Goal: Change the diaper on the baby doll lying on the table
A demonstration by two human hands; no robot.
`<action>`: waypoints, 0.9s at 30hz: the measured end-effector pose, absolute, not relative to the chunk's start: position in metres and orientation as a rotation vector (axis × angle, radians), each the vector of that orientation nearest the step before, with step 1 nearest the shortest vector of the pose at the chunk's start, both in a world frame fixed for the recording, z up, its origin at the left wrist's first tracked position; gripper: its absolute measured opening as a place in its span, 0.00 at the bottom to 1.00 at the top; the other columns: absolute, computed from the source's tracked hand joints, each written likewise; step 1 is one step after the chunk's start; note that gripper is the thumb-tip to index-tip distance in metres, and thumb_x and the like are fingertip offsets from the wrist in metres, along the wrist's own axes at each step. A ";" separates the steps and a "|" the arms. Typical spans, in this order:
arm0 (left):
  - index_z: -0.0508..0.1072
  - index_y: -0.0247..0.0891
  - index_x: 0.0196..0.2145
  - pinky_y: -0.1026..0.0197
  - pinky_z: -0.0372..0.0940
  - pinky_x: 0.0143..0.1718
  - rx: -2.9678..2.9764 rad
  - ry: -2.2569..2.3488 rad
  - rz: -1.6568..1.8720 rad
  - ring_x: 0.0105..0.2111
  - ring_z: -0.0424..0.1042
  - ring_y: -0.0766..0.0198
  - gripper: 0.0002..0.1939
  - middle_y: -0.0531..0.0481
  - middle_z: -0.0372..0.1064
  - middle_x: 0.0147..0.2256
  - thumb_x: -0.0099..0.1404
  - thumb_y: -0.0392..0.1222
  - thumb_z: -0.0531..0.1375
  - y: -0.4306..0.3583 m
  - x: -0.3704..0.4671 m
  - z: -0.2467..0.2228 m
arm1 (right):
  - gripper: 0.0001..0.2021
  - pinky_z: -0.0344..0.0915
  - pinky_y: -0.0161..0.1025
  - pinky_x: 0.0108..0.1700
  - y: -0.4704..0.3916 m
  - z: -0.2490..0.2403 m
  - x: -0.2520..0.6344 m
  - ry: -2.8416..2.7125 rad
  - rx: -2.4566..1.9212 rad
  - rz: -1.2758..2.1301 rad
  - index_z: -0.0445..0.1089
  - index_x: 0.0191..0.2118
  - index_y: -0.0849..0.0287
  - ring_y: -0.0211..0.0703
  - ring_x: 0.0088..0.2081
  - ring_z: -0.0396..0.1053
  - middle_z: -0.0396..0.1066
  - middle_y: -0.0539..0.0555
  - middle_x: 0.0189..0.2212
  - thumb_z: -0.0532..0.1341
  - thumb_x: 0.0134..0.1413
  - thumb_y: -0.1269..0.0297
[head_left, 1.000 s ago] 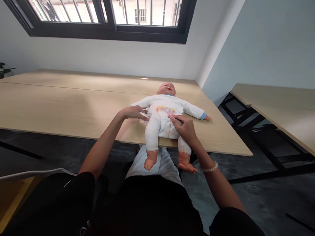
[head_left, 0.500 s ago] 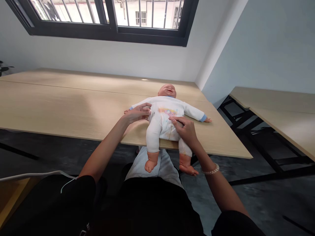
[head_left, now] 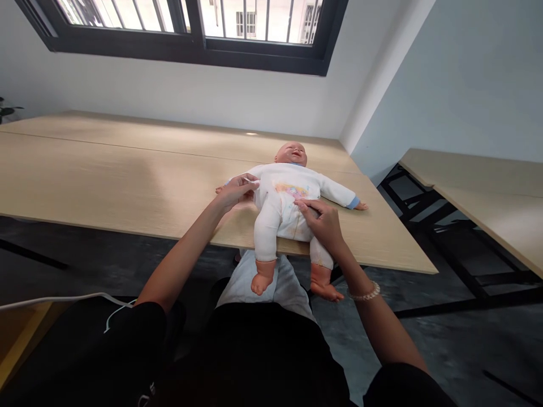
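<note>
A baby doll (head_left: 292,154) lies on its back on the wooden table (head_left: 127,186), arms spread and feet hanging past the front edge. It wears a white outfit (head_left: 268,217) with blue cuffs and a coloured print on the chest. My left hand (head_left: 237,191) is at the side of the doll's waist, thumb and fingers pinched on the white cloth. On the other side, my right hand (head_left: 321,220) rests over the doll's belly and hip, its thumb and fingertips closed on the cloth near the waist.
Behind the table is a white wall with a dark-framed barred window (head_left: 263,56). A second table (head_left: 479,181) with black legs stands to the right. A white cable (head_left: 63,298) runs in from the left, and a plant (head_left: 7,110) shows at the far left.
My left fingers, spread against the doll's side before, have closed on the cloth and pulled it slightly outward. My right hand stays in place. The view has shifted a little.
</note>
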State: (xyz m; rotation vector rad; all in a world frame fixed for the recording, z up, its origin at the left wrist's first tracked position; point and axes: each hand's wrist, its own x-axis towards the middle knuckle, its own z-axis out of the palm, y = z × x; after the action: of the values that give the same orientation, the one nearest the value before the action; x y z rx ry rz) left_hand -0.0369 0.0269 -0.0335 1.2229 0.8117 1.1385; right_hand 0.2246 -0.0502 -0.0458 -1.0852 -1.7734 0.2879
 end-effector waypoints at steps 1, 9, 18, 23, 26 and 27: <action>0.73 0.35 0.34 0.64 0.66 0.32 1.214 0.804 1.128 0.27 0.69 0.68 0.21 0.53 0.71 0.28 0.50 0.46 0.76 0.027 -0.038 -0.033 | 0.12 0.71 0.48 0.54 -0.050 -0.046 0.225 -1.772 -1.086 0.290 0.81 0.42 0.58 0.52 0.48 0.78 0.81 0.56 0.44 0.61 0.65 0.58; 0.71 0.34 0.42 0.63 0.71 0.33 1.047 0.850 1.214 0.26 0.71 0.70 0.19 0.52 0.73 0.31 0.56 0.34 0.73 0.030 -0.044 -0.033 | 0.13 0.71 0.48 0.54 -0.050 -0.046 0.225 -1.769 -1.092 0.289 0.81 0.43 0.58 0.52 0.48 0.78 0.81 0.56 0.44 0.61 0.65 0.57; 0.74 0.30 0.34 0.64 0.71 0.35 0.959 0.886 1.387 0.29 0.74 0.68 0.17 0.48 0.75 0.30 0.48 0.32 0.76 0.015 -0.055 -0.042 | 0.14 0.71 0.50 0.52 -0.050 -0.039 0.223 -1.866 -1.097 0.150 0.80 0.42 0.60 0.54 0.45 0.77 0.81 0.58 0.42 0.59 0.67 0.58; 0.74 0.30 0.33 0.63 0.71 0.37 0.882 0.879 1.432 0.31 0.76 0.66 0.18 0.47 0.77 0.30 0.46 0.30 0.76 0.005 -0.063 -0.048 | 0.16 0.64 0.54 0.62 -0.048 -0.008 0.191 -2.177 -0.999 -0.069 0.77 0.53 0.59 0.56 0.58 0.70 0.75 0.58 0.55 0.61 0.67 0.56; 0.74 0.30 0.34 0.62 0.72 0.38 0.830 0.864 1.437 0.31 0.76 0.66 0.17 0.48 0.77 0.29 0.47 0.27 0.74 0.007 -0.064 -0.048 | 0.15 0.56 0.56 0.69 -0.040 0.003 0.164 -2.405 -0.930 -0.053 0.76 0.54 0.56 0.55 0.64 0.64 0.72 0.56 0.59 0.62 0.66 0.58; 0.74 0.30 0.34 0.62 0.72 0.38 0.815 0.864 1.433 0.31 0.75 0.66 0.17 0.48 0.76 0.29 0.47 0.26 0.73 0.008 -0.064 -0.048 | 0.13 0.55 0.56 0.69 -0.035 0.005 0.156 -2.453 -0.972 -0.032 0.78 0.51 0.56 0.55 0.62 0.66 0.74 0.56 0.56 0.62 0.66 0.60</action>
State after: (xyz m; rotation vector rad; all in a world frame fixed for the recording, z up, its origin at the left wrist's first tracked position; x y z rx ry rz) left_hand -0.0644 0.0076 -0.0484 0.8149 0.8639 1.4329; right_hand 0.1561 -0.0355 0.0045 -0.9720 -2.4533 -0.0320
